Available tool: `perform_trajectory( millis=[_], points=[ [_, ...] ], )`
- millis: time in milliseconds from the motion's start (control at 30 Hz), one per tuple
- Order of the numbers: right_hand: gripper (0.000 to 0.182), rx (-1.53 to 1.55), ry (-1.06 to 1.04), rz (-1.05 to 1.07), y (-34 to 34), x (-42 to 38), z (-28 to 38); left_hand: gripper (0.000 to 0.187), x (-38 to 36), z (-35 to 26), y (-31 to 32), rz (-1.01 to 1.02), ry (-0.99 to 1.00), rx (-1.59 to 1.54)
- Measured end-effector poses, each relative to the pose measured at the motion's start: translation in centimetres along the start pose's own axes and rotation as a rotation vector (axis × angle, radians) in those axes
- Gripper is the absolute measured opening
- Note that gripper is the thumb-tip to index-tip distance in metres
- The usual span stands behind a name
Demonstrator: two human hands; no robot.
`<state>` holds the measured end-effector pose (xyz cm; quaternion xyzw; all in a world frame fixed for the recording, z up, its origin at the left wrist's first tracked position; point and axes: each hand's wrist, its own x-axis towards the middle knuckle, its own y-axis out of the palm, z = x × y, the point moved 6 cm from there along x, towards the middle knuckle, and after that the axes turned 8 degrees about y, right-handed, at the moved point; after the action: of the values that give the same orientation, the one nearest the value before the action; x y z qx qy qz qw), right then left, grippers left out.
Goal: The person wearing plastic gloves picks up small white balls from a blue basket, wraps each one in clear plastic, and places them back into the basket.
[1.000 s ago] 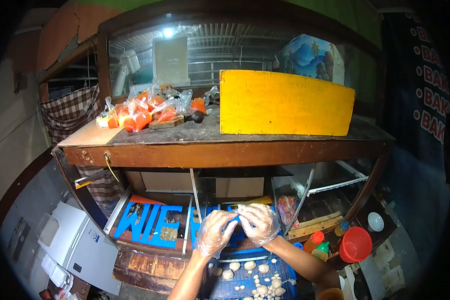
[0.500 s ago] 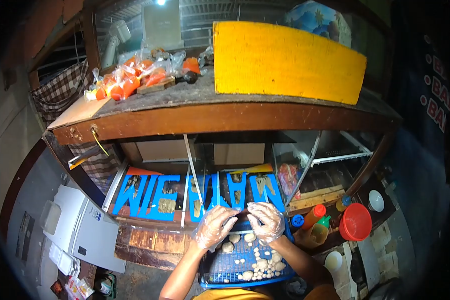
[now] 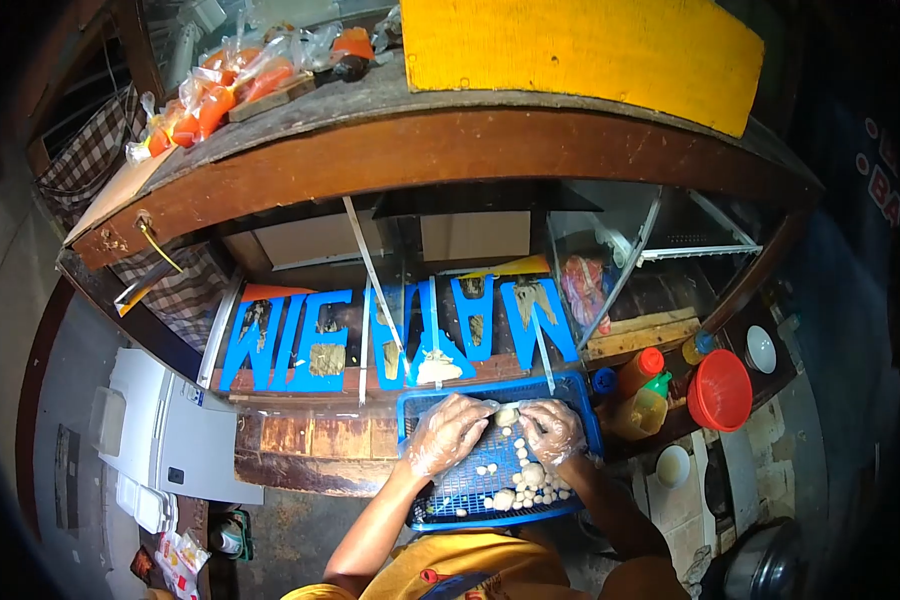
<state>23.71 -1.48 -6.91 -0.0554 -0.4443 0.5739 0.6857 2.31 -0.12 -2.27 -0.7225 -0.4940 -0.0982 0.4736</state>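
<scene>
Dough ball (image 3: 508, 416) between gloved fingers (image 3: 530, 420) above blue tray (image 3: 580, 395)

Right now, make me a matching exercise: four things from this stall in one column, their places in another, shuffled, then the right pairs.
Things:
1. yellow board
2. red lid
3. dough balls
4. white box

Places:
A. in the blue tray under the gloved hands
B. far right, beside the sauce bottles
C. standing on top of the wooden counter
D. low on the left, below the blue letters

Pairs: 1-C, 2-B, 3-A, 4-D
</scene>
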Motion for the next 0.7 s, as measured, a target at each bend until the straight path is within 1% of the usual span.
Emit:
perform_trajectory(
  millis=[67, 133, 167, 200, 267, 300, 333, 400, 433, 467, 533, 567, 667, 700],
  points=[
    [0.013, 0.000, 0.031, 0.006, -0.1, -0.9, -0.8, 0.020, -0.3, 0.3, 1.0, 0.018, -0.010, -0.015],
    [0.014, -0.053, 0.127, 0.090, -0.1, -1.5, -1.7, 0.021, -0.2, 0.0, 2.0, 0.081, 0.006, 0.000],
    [0.018, -0.070, 0.177, 0.103, -0.1, -2.0, -2.4, 0.025, -0.2, -0.1, 2.6, 0.091, 0.061, -0.013],
    [0.018, -0.072, 0.193, 0.118, 0.0, -2.4, -2.6, 0.027, -0.5, 0.0, 3.6, 0.119, 0.061, -0.016],
    [0.023, -0.143, 0.181, 0.076, -0.4, -2.6, -2.7, 0.027, -0.8, 0.3, 5.4, 0.133, 0.130, -0.062],
    [0.028, -0.190, 0.244, 0.144, -0.5, -2.5, -2.8, 0.031, -0.9, 0.4, 6.3, 0.182, 0.139, -0.031],
    [0.028, -0.194, 0.251, 0.149, -0.5, -2.9, -3.2, 0.031, -1.2, 0.7, 7.3, 0.184, 0.135, -0.040],
    [0.032, -0.209, 0.268, 0.148, -0.3, -3.4, -4.1, 0.036, -1.3, 0.8, 8.6, 0.176, 0.195, 0.010],
    [0.036, -0.206, 0.320, 0.208, -0.1, -3.5, -4.7, 0.038, -1.6, 0.9, 9.3, 0.209, 0.166, 0.028],
    [0.036, -0.208, 0.326, 0.210, -0.1, -3.6, -5.0, 0.038, -1.6, 1.0, 9.8, 0.212, 0.165, 0.022],
    [0.044, -0.256, 0.344, 0.276, 0.0, -4.0, -5.2, 0.036, -2.3, 2.8, 12.1, 0.315, 0.054, 0.067],
    [0.044, -0.258, 0.351, 0.277, 0.0, -4.2, -5.5, 0.035, -2.6, 3.5, 12.9, 0.291, 0.028, 0.049],
    [0.057, -0.258, 0.467, 0.395, 1.5, -5.4, -7.9, 0.038, -3.0, 4.9, 14.6, 0.306, 0.032, 0.032],
    [0.057, -0.259, 0.473, 0.393, 1.6, -5.7, -8.3, 0.043, -3.0, 5.2, 15.1, 0.340, 0.019, 0.021]
  ],
)
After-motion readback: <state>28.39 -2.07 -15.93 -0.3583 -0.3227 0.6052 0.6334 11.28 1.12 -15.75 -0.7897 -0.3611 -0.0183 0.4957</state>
